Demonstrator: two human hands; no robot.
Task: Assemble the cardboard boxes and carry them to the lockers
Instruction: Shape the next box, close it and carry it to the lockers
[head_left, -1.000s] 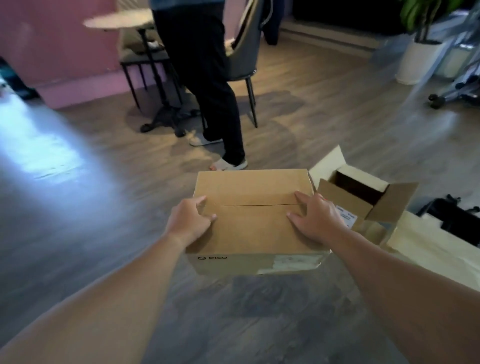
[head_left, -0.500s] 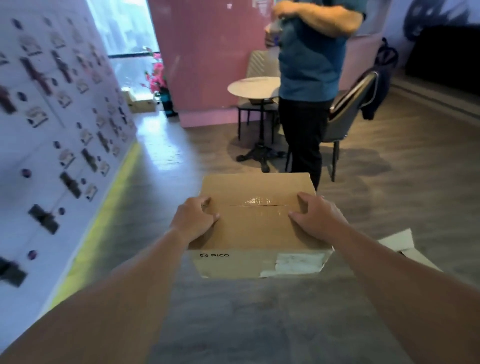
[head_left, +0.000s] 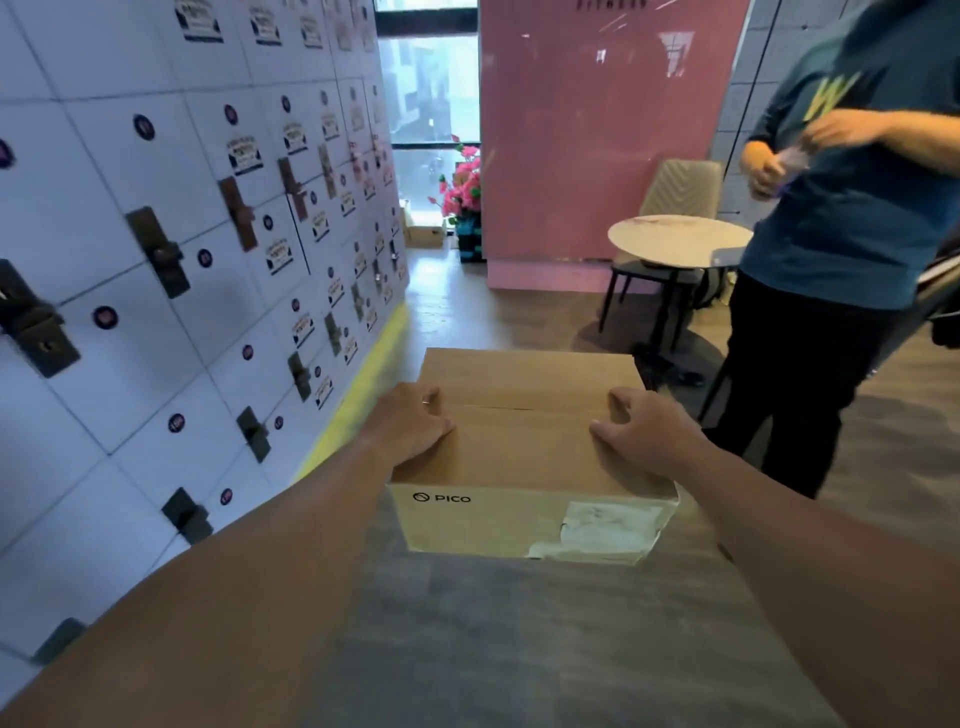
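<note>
A person in a dark blue shirt (head_left: 852, 208) and black trousers stands at the right, both hands raised near the chest around something small and blurred. Just beside that person, a round pale worktop (head_left: 675, 240) stands on a dark pedestal, with a grey padded chair (head_left: 678, 189) behind it. A pink wall (head_left: 597, 130) rises behind both. At its left foot, a bunch of pink flowers (head_left: 461, 184) sits near a window (head_left: 428, 93). A yellow strip (head_left: 358, 387) runs along the grey wood floor (head_left: 519, 649).
</note>
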